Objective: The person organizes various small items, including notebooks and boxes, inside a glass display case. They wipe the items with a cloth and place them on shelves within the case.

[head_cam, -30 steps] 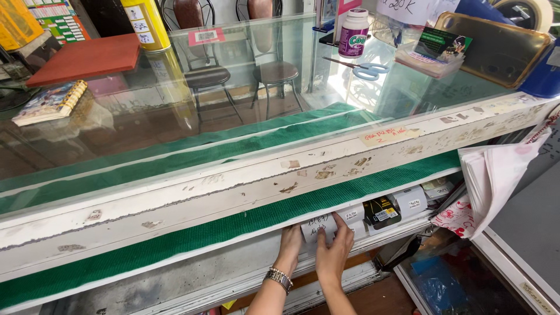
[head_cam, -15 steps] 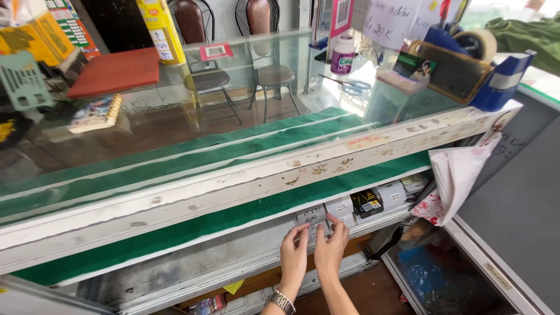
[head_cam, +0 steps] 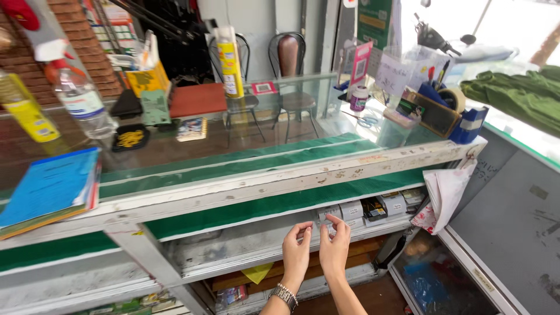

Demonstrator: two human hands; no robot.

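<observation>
Under the table (head_cam: pixel 291 175), at the shelf (head_cam: pixel 245 256):
Left hand (head_cam: pixel 296 254): fingers pinched, apparently empty.
Right hand (head_cam: pixel 334 248): fingertips together, just beside small boxes (head_cam: pixel 350 211).

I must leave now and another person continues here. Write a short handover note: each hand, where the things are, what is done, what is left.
Left hand: raised before the open shelf of the glass counter, fingers loosely curled, holding nothing that shows; metal watch on the wrist.
Right hand: beside the left, fingertips pinched near the small white boxes; whether it grips anything I cannot tell.
Things: white boxes stand in a row on the shelf, a dark box among them.
Done: both hands now sit lower than a second ago, off the row.
Left: boxes remain on the shelf.
</observation>
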